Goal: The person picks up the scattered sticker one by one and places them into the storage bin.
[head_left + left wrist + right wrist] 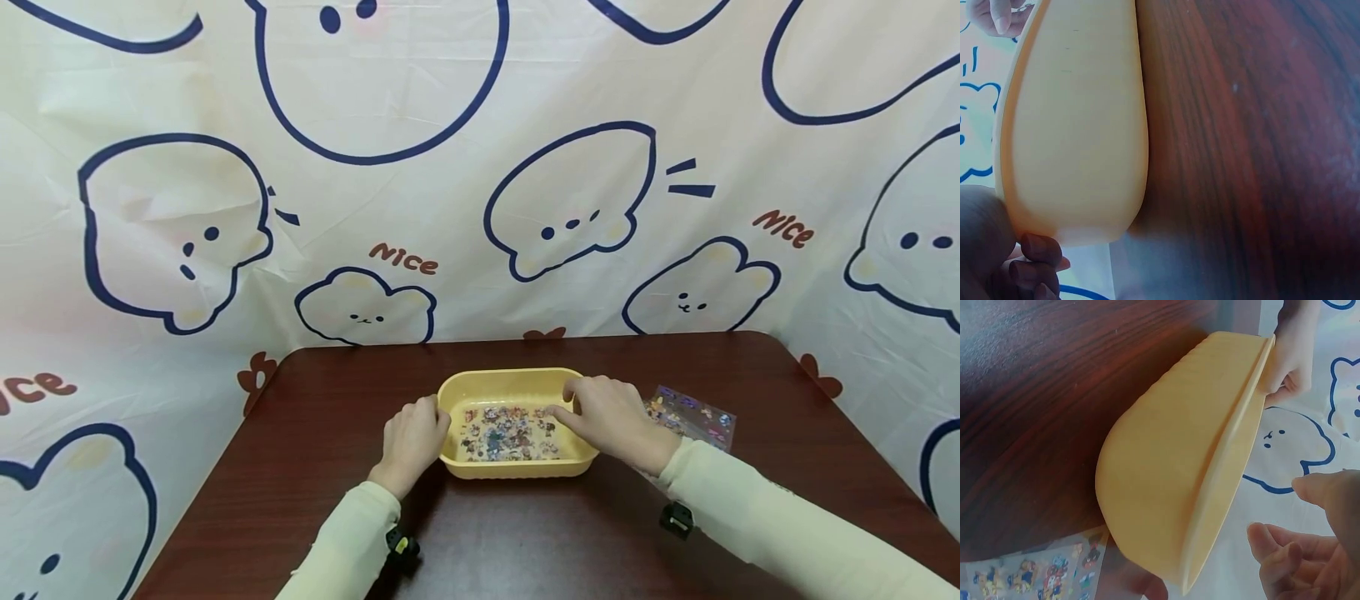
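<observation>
Dark wood-grain surface (510, 550); yellow plastic tub (517, 472) with cartoon pieces (510, 433)

White backdrop (450, 200) behind, navy bear outlines and brown "Nice" lettering. Tub rests on the surface, roughly centred left to right, toward the far edge. Form: oblong, rounded corners, thin projecting lip. Colour: warm pale yellow, glossy inside; outer wall smooth in the left wrist view, with a few short dark marks. Pieces: small, multicoloured, spread over the tub's floor, densest mid-floor; individual designs too small to read.

Left grip (411, 442): closed on the tub's left end, at the rim. Right grip (611, 417): over the tub's right end, thumb and forefinger apart; contact with the rim cannot be told. Clear sheet (705, 419) with colourful cartoon figures lies just right of the tub, partly hidden by the right grip.
</observation>
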